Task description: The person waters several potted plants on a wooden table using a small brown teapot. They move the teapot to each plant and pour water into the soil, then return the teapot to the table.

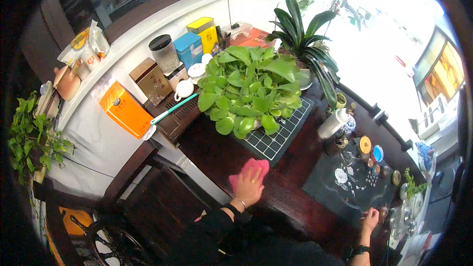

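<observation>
My left hand (250, 187), with a ring and a bracelet at its wrist, lies spread flat over a pink cloth (261, 166) on the dark wooden table (207, 155), near the table's left edge. Beyond it a leafy green potted plant (251, 92) stands on a dark mat with a white grid (273, 144). At the lower right my right hand (370, 218) is partly curled near the front edge of a dark mat (321, 188) that bears small white ornaments (342, 176); whether it holds something is too small to tell.
A dark slatted tea tray (177, 112) carries a white teapot (184, 89), boxes and a green-handled stick (173, 109). A white bottle (333, 123), small jars and a strap-leaved plant (301, 40) stand along the far right edge. A wooden chair (155, 192) is at left; glassware (401, 221) at right.
</observation>
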{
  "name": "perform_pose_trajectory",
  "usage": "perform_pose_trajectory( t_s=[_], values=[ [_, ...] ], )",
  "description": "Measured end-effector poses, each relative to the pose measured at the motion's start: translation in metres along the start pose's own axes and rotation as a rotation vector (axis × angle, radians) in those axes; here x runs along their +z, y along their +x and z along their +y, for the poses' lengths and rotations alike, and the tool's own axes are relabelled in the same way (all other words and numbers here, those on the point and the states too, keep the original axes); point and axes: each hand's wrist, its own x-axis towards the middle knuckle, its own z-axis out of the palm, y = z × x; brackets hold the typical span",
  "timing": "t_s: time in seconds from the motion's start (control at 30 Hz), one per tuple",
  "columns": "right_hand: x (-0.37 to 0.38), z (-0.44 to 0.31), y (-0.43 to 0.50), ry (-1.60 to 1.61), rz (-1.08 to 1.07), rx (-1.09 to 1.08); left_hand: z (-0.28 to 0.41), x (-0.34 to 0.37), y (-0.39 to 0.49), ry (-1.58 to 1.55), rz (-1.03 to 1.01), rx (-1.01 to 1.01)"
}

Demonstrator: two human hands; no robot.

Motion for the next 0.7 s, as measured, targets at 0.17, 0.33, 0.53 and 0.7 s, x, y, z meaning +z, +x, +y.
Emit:
perform_pose_trajectory(
  t_s=[0.17,0.33,0.53,0.7],
  values=[
    [-0.007,-0.011,-0.015,0.071,0.103,-0.016,0.043,-0.001,-0.013,-0.066,-0.050,0.142],
    [-0.042,-0.024,-0.035,0.331,0.116,0.141,0.057,-0.017,-0.003,-0.223,0.121,0.227],
    [-0.081,-0.007,-0.055,0.237,0.425,0.474,0.055,0.008,-0.013,-0.033,-0.050,0.263],
    [-0.093,0.011,-0.051,0.281,0.467,0.605,0.051,0.017,-0.015,0.070,-0.034,0.238]
  ],
)
